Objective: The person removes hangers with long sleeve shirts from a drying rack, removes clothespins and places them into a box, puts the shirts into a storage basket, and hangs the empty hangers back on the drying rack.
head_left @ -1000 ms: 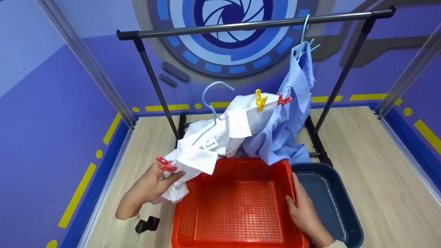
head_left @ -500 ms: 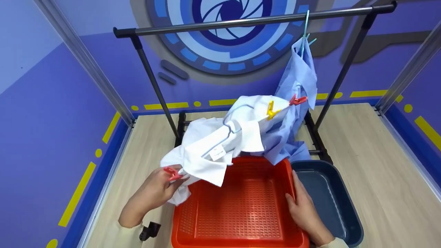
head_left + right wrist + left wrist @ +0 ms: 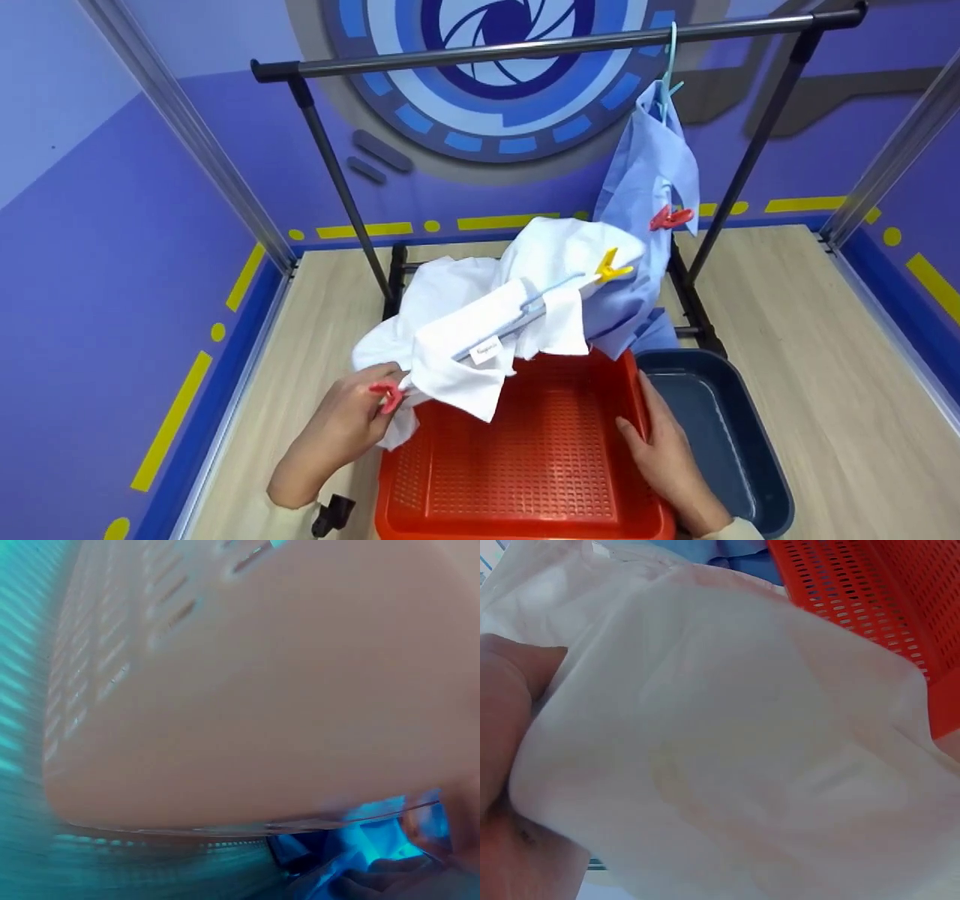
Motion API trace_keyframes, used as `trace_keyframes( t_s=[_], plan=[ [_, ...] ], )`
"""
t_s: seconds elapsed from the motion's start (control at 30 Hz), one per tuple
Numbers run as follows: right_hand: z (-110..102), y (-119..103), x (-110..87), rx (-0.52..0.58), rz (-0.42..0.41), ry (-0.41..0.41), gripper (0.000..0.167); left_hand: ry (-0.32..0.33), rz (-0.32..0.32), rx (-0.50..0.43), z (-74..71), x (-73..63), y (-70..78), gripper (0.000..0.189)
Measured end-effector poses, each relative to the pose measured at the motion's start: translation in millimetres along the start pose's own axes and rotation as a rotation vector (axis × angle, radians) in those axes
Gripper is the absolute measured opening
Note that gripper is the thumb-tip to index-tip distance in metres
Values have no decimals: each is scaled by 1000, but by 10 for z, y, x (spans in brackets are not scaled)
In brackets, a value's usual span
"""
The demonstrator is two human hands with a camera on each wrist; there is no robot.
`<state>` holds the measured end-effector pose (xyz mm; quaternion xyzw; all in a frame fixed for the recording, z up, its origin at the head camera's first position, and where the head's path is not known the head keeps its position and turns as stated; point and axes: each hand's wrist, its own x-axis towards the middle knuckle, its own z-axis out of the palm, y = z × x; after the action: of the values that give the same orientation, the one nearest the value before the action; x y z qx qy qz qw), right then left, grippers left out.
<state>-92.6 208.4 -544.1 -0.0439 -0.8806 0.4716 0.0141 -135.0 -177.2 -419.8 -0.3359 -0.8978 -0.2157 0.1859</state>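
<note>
In the head view a white collared shirt [image 3: 457, 315] on a light blue hanger [image 3: 555, 285] slants over the back of the red basket [image 3: 517, 465]. My left hand [image 3: 337, 416] grips its lower-left end, beside a red clothespin [image 3: 388, 395]. A yellow clothespin [image 3: 613, 268] sits at the shirt's other end. White cloth [image 3: 727, 735] fills most of the left wrist view, with my left fingers at its edge. My right hand [image 3: 664, 450] holds the basket's right side, thumb inside the rim. The right wrist view shows the slotted basket wall [image 3: 247, 705] close up.
A light blue shirt [image 3: 641, 150] with a red clothespin [image 3: 671, 217] hangs from the rack's bar [image 3: 480, 54] on the right. A dark grey basin [image 3: 709, 442] stands right of the basket. Printed panels [image 3: 142, 247] enclose the wooden table [image 3: 315, 300].
My left hand has shifted slightly right and down. The white shirt has turned, so its upright hanger hook now lies tilted forward. The blue shirt has swung right; my right hand stays put.
</note>
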Motion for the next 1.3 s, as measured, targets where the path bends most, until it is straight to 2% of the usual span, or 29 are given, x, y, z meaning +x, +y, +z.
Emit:
trace_keyframes(
  t_s=[0.13,0.23,0.47,0.57,0.73,0.93,1.1,1.3],
  plan=[
    [-83,-92,8,31,12,38,61,-7,-44,1,7,-5,-3,27],
    [-166,-191,25,62,16,67,50,18,-58,19,20,-18,-18,30],
    [-339,-441,30,36,-8,176,34,33,-72,41,55,-38,-34,32],
    [-406,-565,34,57,-6,197,34,17,-99,34,57,-43,-31,35],
    [-526,-788,52,153,-42,207,35,17,-135,40,66,-48,-26,34],
    [-619,-995,125,286,-112,217,37,69,-98,72,94,-50,-47,29],
    [-640,-1128,208,396,-119,217,43,104,-81,86,113,-54,-65,31],
    [-645,-1225,250,426,-103,192,50,106,-97,74,107,-59,-57,34]
  ],
)
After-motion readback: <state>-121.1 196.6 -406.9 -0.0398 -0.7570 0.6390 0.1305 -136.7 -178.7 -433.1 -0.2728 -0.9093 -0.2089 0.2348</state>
